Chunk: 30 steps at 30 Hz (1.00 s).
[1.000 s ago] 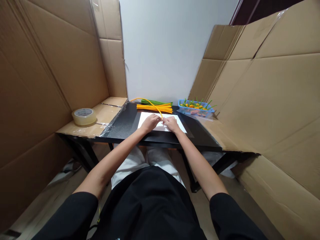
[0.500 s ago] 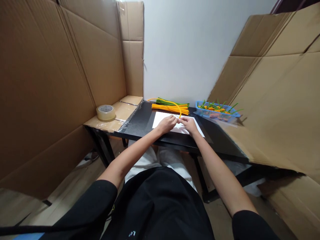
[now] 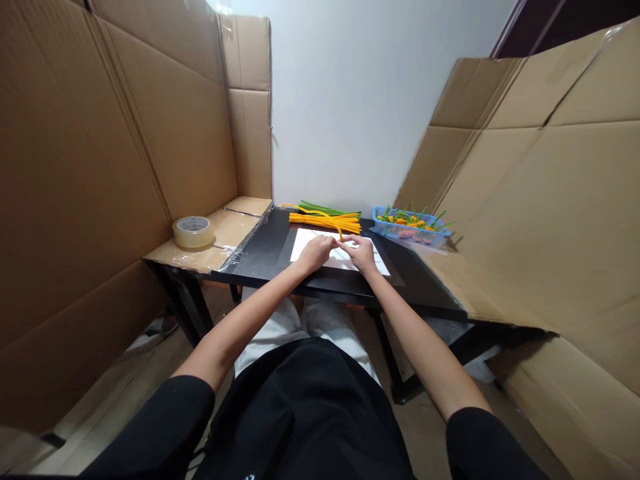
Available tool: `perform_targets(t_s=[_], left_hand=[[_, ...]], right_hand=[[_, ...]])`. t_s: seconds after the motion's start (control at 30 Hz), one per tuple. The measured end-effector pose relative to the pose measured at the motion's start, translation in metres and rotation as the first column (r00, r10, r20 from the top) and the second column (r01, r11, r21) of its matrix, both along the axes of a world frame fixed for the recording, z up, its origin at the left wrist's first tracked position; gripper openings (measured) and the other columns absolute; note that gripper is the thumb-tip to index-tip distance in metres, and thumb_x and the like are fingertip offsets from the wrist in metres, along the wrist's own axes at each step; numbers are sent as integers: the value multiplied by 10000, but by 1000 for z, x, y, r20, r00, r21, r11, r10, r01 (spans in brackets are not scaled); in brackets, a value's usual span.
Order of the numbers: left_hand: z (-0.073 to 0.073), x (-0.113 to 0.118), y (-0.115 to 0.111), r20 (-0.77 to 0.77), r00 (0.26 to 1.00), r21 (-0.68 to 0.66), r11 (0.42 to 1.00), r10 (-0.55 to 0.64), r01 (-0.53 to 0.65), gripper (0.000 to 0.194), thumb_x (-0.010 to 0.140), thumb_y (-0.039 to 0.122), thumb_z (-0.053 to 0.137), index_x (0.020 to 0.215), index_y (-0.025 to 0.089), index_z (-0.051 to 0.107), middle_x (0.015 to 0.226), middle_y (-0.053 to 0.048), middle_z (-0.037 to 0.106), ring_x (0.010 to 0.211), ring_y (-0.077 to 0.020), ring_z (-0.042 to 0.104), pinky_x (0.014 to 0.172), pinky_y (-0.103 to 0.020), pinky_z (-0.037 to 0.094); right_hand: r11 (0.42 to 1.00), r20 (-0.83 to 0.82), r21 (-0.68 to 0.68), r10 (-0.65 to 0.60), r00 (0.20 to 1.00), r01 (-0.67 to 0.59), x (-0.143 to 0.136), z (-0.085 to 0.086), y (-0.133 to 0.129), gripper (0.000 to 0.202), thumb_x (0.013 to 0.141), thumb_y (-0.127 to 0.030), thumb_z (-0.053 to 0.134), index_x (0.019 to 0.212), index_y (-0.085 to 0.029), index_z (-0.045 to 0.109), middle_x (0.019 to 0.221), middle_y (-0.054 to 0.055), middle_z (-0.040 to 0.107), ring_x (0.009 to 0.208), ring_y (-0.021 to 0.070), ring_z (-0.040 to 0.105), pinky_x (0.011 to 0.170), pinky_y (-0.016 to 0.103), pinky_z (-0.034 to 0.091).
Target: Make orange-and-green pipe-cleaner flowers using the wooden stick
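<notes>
Over a white sheet of paper (image 3: 345, 262), my left hand (image 3: 318, 253) and my right hand (image 3: 360, 252) meet at the fingertips. Both are closed in a pinch on one end of an orange pipe cleaner (image 3: 340, 231). Its free length rises from the fingers and curves away to the left, over a bundle of orange pipe cleaners (image 3: 320, 221). The pinched end is mostly hidden by the fingers. Behind the orange bundle lies a bundle of green pipe cleaners (image 3: 330, 209).
A blue plastic basket (image 3: 395, 230) at the right holds orange pieces with green stems. To the left, a roll of clear tape (image 3: 193, 233) lies on taped cardboard. Cardboard panels (image 3: 190, 113) stand on both sides of the black table (image 3: 260, 247), with a wall behind.
The view has swung slightly right, so everything sits further left. The free length of the orange pipe cleaner hangs lower, nearer the bundle. Both hands keep their pinch.
</notes>
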State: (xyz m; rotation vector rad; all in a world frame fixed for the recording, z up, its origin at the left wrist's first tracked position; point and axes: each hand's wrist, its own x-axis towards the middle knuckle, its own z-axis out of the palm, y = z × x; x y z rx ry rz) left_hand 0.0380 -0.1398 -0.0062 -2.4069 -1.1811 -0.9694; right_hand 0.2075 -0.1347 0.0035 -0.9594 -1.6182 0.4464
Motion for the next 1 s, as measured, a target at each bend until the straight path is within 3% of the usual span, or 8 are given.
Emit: perform_targets(t_s=[0.4, 0.57, 0.63, 0.87, 1.0], left_hand=[[0, -3, 6, 129, 991, 0, 1000, -31, 31, 129, 924, 249, 642, 899, 146, 715, 821, -86, 735, 785, -200, 678, 736, -305, 500], [0, -2, 5, 167, 986, -35, 999, -10, 16, 121, 919, 248, 648, 920, 142, 707, 837, -102, 741, 799, -214, 686, 727, -307, 495], [1, -2, 4, 185, 983, -57, 998, 5, 6, 129, 932, 248, 629, 938, 141, 700, 863, -105, 748, 791, -212, 690, 724, -306, 495], [4, -2, -2, 229, 972, -116, 993, 56, -30, 144, 933, 204, 585, 919, 138, 712, 865, -118, 754, 806, -234, 703, 728, -316, 505], [3, -4, 1, 286, 955, -133, 990, 79, -42, 139, 888, 119, 586, 864, 145, 721, 835, -102, 757, 791, -231, 710, 733, -311, 515]], right_hand=[[998, -112, -34, -49, 993, 45, -14, -6, 8, 297, 732, -486, 716, 768, -192, 741, 777, 69, 763, 740, 240, 704, 683, 341, 490], [990, -52, 44, -128, 990, 131, -17, -1, 0, 177, 759, -398, 698, 737, -227, 739, 902, 64, 754, 965, 259, 646, 801, 367, 479], [983, -21, 84, -163, 986, 165, -19, 1, -4, 136, 771, -349, 676, 747, -226, 732, 882, 66, 742, 955, 256, 619, 771, 358, 475], [966, 105, 250, -97, 990, 68, -22, 4, -14, 58, 767, -222, 609, 787, -225, 663, 740, 31, 674, 764, 220, 538, 703, 337, 450], [968, 207, 251, -57, 977, 4, -23, 3, -16, 44, 798, -271, 621, 782, -233, 605, 752, 21, 651, 754, 210, 533, 708, 332, 444]])
